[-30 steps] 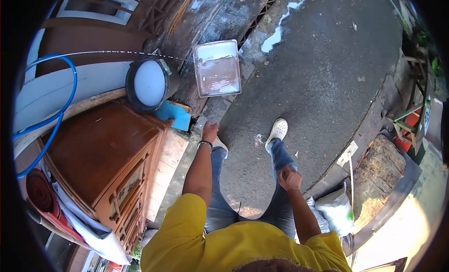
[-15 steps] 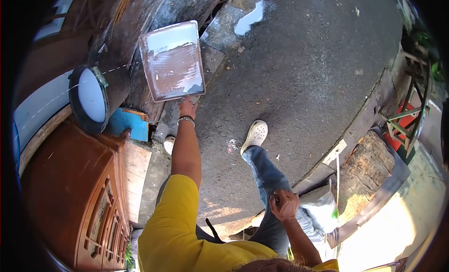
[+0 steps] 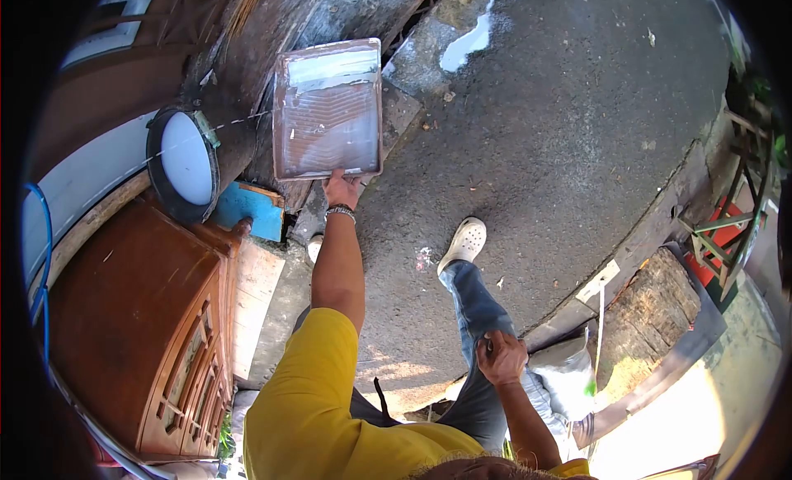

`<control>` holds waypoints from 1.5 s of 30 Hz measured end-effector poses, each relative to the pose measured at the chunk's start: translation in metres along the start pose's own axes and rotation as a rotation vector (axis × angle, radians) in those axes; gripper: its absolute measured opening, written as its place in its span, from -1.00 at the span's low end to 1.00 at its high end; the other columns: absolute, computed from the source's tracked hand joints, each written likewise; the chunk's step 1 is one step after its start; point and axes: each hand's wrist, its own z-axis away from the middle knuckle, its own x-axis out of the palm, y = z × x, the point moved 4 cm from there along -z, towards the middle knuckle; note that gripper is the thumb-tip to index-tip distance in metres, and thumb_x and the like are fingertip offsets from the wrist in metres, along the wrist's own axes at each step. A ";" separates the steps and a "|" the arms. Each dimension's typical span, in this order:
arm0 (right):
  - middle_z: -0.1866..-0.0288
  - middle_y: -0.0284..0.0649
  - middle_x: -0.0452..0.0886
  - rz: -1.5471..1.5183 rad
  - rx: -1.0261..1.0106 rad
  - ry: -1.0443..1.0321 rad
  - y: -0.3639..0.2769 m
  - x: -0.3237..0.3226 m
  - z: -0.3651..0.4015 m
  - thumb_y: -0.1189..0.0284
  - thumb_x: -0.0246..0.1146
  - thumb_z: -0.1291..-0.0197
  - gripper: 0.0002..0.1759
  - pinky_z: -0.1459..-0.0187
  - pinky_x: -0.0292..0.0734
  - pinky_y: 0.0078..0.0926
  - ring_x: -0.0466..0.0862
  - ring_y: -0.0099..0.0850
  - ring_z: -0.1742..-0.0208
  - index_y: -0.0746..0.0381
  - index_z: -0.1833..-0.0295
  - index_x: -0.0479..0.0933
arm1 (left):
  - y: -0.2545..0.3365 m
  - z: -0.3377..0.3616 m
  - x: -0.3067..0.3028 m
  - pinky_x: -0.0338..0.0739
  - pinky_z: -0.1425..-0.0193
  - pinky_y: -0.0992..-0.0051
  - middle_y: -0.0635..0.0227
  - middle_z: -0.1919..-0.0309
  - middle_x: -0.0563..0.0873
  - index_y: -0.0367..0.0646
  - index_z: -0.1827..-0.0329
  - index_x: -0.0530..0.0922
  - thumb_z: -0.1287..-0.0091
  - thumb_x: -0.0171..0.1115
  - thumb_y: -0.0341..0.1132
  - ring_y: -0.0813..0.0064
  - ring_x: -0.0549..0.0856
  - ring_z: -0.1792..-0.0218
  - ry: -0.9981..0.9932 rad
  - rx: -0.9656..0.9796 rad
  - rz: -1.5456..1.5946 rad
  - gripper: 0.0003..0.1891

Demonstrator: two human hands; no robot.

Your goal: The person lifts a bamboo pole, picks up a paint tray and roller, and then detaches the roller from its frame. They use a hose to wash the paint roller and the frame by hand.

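My left hand grips the near edge of a paint tray, with some of its fingers hidden beneath the rim. The tray is ribbed and brownish, smeared with white paint; a white band of paint lies across its far end. A thin whitish film covers part of the ribs. Bent over my right knee, my right hand rests on the jeans with its fingers curled closed. Between thumb and fingers is a dark spot that I cannot identify.
A round dark tub of white paint stands left of the tray, by a blue board. A brown wooden cabinet fills the lower left. White paint is spilled on the dark pavement. A plastic sack lies right.
The tray has turned slightly and sits further right in view. White paint patches near its close end have thinned or moved off. My right hand stays on the knee.
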 end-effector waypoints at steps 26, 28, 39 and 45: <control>0.32 -0.31 0.72 0.031 0.019 -0.016 0.000 0.018 0.015 0.24 0.37 -0.07 -0.78 0.11 0.50 -0.17 0.73 -0.24 0.20 0.06 0.19 0.62 | -0.050 0.151 0.110 0.65 -0.04 0.15 0.27 -0.06 0.66 -0.12 -0.09 0.49 -0.31 0.11 -0.40 0.25 0.68 -0.04 -0.141 -0.215 -0.077 -0.71; 0.32 -0.31 0.71 0.025 0.021 -0.021 0.000 0.017 0.015 0.23 0.37 -0.07 -0.78 0.11 0.50 -0.17 0.73 -0.24 0.19 0.07 0.19 0.62 | -0.042 0.150 0.124 0.69 0.09 0.26 0.26 0.02 0.71 -0.17 -0.07 0.52 -0.38 0.07 -0.37 0.28 0.72 0.08 -0.159 -0.215 -0.027 -0.75; 0.30 -0.30 0.73 0.037 -0.020 0.021 -0.008 0.019 0.017 0.25 0.39 -0.06 -0.79 0.13 0.50 -0.14 0.73 -0.21 0.22 0.06 0.21 0.62 | 0.013 0.085 0.088 0.71 0.40 0.44 0.15 0.30 0.76 -0.28 0.04 0.61 -0.50 0.00 -0.02 0.33 0.77 0.38 -0.092 -0.620 0.316 -0.55; 0.25 -0.31 0.74 0.053 -0.005 -0.038 -0.014 0.023 0.015 0.22 0.36 -0.07 -0.78 0.07 0.49 -0.17 0.74 -0.26 0.16 0.05 0.19 0.62 | 0.043 0.086 0.097 0.69 0.43 0.46 0.27 0.41 0.72 -0.28 0.18 0.58 -0.48 0.07 -0.22 0.43 0.73 0.45 -0.160 -0.619 0.590 -0.73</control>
